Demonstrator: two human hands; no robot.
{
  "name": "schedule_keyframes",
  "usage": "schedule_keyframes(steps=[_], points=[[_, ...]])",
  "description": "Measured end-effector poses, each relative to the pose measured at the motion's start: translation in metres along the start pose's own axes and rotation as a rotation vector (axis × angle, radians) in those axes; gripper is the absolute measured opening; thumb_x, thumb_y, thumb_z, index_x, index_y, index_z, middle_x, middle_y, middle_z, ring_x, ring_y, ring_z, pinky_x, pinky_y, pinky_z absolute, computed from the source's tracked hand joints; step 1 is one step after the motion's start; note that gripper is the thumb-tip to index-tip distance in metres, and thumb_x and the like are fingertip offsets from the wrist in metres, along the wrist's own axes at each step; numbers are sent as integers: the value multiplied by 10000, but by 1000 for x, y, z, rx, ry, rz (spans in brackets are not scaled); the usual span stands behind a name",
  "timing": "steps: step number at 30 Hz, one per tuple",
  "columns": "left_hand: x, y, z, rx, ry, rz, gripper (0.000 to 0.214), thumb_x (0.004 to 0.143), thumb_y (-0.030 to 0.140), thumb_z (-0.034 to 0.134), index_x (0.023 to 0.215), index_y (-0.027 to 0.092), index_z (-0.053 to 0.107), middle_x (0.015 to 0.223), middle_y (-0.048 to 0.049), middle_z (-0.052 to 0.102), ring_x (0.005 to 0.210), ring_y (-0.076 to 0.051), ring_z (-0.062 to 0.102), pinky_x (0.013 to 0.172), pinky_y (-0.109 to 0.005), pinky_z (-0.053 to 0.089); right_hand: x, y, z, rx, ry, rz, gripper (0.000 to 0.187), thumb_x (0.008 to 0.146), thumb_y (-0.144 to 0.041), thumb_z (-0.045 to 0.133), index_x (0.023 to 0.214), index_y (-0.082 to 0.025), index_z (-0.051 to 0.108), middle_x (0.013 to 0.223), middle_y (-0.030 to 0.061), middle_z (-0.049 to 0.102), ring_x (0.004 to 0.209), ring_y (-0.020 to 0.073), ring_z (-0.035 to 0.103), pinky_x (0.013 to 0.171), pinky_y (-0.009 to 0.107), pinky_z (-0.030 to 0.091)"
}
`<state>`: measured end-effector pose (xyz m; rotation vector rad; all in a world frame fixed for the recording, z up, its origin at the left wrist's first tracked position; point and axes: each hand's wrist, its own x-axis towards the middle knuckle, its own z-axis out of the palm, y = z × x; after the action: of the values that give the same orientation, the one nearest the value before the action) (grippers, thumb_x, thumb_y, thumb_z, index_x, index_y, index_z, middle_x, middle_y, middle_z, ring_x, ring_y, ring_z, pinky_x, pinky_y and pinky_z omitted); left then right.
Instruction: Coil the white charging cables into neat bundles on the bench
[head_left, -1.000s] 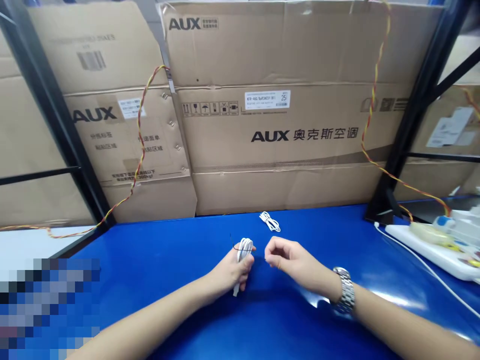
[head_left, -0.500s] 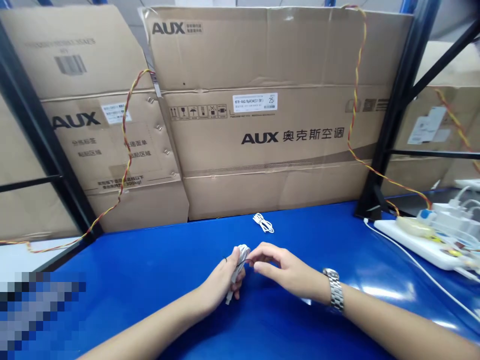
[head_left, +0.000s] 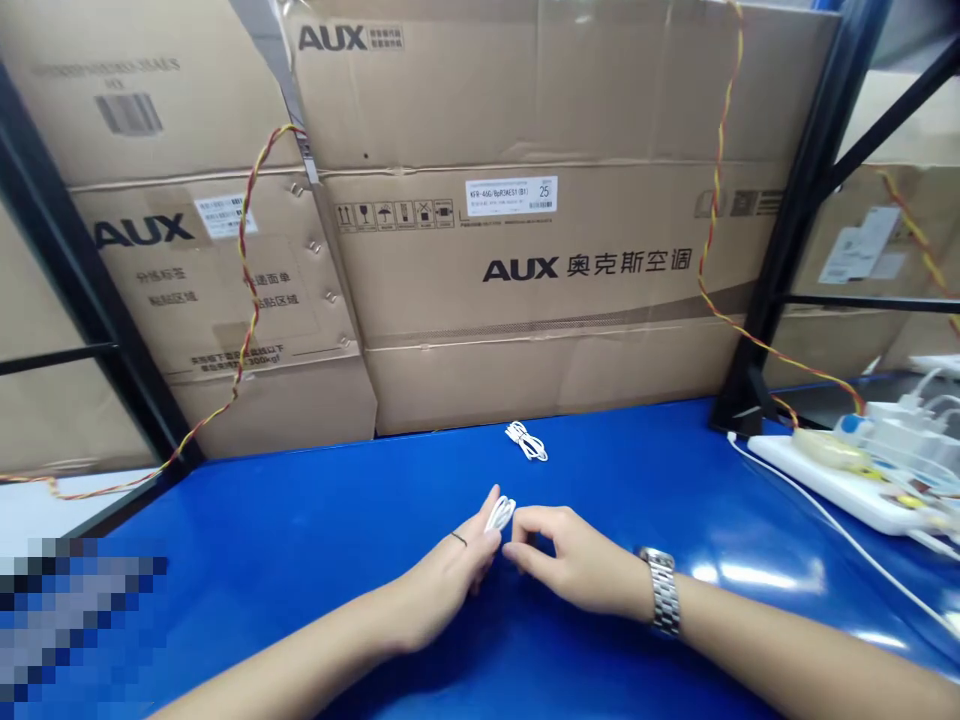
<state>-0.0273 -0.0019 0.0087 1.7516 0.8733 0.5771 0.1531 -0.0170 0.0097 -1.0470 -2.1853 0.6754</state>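
Head view: we see our left hand pinching a coiled white cable, our loosely curled, empty right hand just beside it, and another coil farther on the blue worktop.

Light: bright, overhead | glare: blue workbench | edges: bowed | lower-left: pixelated patch

Large cardboard AUX air-conditioner boxes stand along the far edge of the blue workbench, between black steel shelf uprights, with a twisted red-and-yellow wire draped down them and a white power strip at right.
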Motion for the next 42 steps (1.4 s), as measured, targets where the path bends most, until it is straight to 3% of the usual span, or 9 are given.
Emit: schedule_keyframes(steps=[3, 6, 10, 13, 19, 22, 31, 38, 42], points=[[-5, 3, 0, 32, 0, 8, 503, 858, 467, 299, 1286, 205, 336, 715, 25, 429, 631, -117, 365, 636, -261, 353, 1, 2, 3, 59, 12, 58, 183, 818, -240, 451, 646, -178, 448, 668, -8, 578, 621, 119, 512, 609, 232, 386], [-3, 1, 1, -6, 25, 0, 412, 855, 476, 294, 1001, 167, 524, 681, 26, 427, 607, -112, 373, 597, -247, 355, 2, 5, 7, 138, 41, 139, 189, 831, -254, 427, 658, -180, 443, 644, -6, 568, 590, 115, 510, 578, 229, 387], [7, -9, 2, -71, 62, 7, 423, 818, 540, 323, 719, 164, 488, 605, 31, 455, 543, -104, 408, 505, -223, 343, 6, 12, 13, 266, 57, 243, 198, 831, -279, 427, 657, -184, 418, 611, -14, 556, 516, 95, 491, 516, 215, 381], [14, -13, 3, -201, 59, -19, 439, 782, 563, 380, 712, 149, 509, 558, 25, 491, 500, -98, 413, 468, -210, 314, 8, 16, 15, 387, 55, 300, 210, 826, -297, 438, 653, -182, 411, 589, -23, 547, 454, 74, 468, 468, 200, 362], [11, -3, 9, -719, 39, -82, 355, 788, 452, 441, 778, 124, 577, 666, -13, 553, 543, -98, 479, 550, -225, 356, 13, 21, 11, 675, -28, 309, 218, 786, -343, 509, 675, -165, 450, 614, -13, 585, 434, 65, 498, 449, 194, 376], [10, -1, 9, -756, 48, -85, 330, 795, 412, 438, 813, 126, 601, 652, -7, 545, 534, -99, 475, 542, -226, 352, 13, 20, 6, 777, -102, 287, 225, 769, -361, 539, 712, -153, 477, 620, 0, 606, 446, 74, 519, 471, 208, 403], [9, 1, 8, -465, 98, -29, 480, 812, 537, 349, 641, 140, 560, 470, 20, 470, 460, -95, 377, 491, -221, 288, 12, 16, 1, 978, -255, 248, 170, 688, -234, 627, 766, -129, 518, 660, 24, 626, 527, 107, 573, 506, 223, 433], [3, 5, 10, -250, 107, -3, 462, 858, 469, 265, 581, 170, 481, 441, 43, 394, 435, -93, 311, 449, -215, 248, 10, 20, -7, 967, -229, 341, 107, 696, -181, 613, 787, -129, 590, 687, -10, 580, 513, 45, 478, 549, 190, 386], [-6, 5, 9, 156, 145, 222, 440, 892, 337, 240, 576, 170, 497, 540, 12, 446, 523, -111, 411, 523, -218, 322, 7, 22, -16, 1015, -362, 402, 121, 691, -234, 645, 678, -132, 580, 619, -21, 545, 554, 68, 486, 658, 244, 427]])
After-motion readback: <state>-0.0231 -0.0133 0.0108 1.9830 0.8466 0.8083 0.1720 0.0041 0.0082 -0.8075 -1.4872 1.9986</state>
